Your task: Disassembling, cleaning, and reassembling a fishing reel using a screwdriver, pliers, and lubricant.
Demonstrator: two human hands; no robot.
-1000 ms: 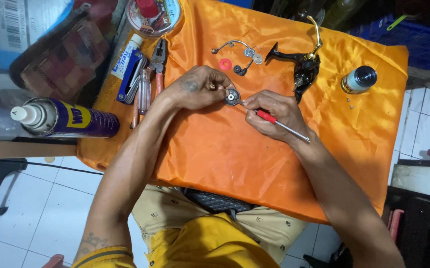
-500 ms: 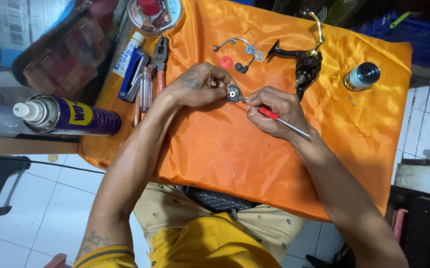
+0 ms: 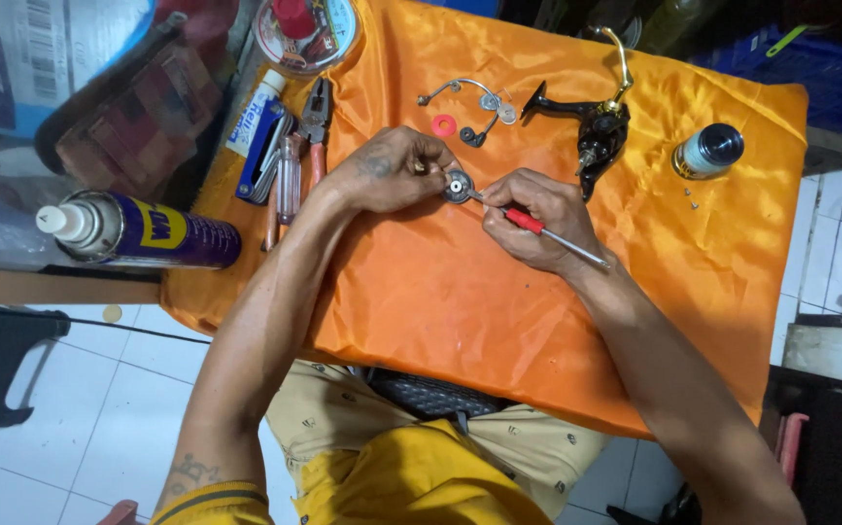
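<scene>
The worktop [image 3: 537, 321] is covered by an orange cloth and carries the dismantled parts of a fishing reel. Beyond its left edge a blue spray can [image 3: 139, 231] lies on its side. At the far edge, towards the right, the black reel body [image 3: 591, 126] with its gold handle is set down, and a small dark-capped bottle [image 3: 707, 151] stands near the far right corner. Pliers [image 3: 316, 117] and a tube [image 3: 254, 115] lie at the far left corner. A wire bail arm [image 3: 469, 95] and a red washer [image 3: 444, 125] rest just behind the hands.

The step in hand is judged to be work on a fastener in a small round metal part [image 3: 457, 186]. The part is pinched between the fingers of the left hand [image 3: 392, 170], closed on it, above the middle of the worktop. The right hand [image 3: 537, 219] is closed around a red-handled screwdriver [image 3: 528, 221], whose tip is set against the part's centre. The part thus lies between the two hands, touching the left.

The next move is judged to call for the part being held steady while the tool is turned, with the tip kept seated.
</scene>
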